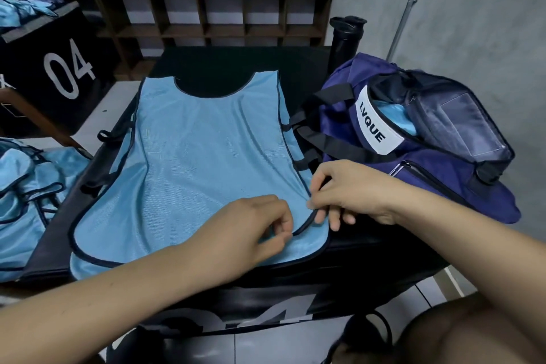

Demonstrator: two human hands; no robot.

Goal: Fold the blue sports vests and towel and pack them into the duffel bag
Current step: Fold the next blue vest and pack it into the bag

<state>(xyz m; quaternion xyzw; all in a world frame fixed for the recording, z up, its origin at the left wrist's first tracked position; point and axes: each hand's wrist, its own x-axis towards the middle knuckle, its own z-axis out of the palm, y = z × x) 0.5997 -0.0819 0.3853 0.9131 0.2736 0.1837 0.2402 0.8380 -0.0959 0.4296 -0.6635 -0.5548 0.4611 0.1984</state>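
A light blue mesh sports vest [201,162] with dark trim lies flat on the black padded box [224,65], neck hole at the far end. My left hand [254,227] pinches the dark hem near the vest's lower right corner. My right hand [345,192] pinches the same hem a little further right, at the vest's right edge. The navy duffel bag [437,183] sits on the box to the right, its top flap open, with light blue fabric [396,118] showing inside.
More blue vests [23,204] lie heaped at the left. Another black box marked 04 [59,74] stands at the back left with blue cloth [17,9] on top. A black bottle [344,38] stands behind the bag. A wooden shelf [224,18] lines the far wall.
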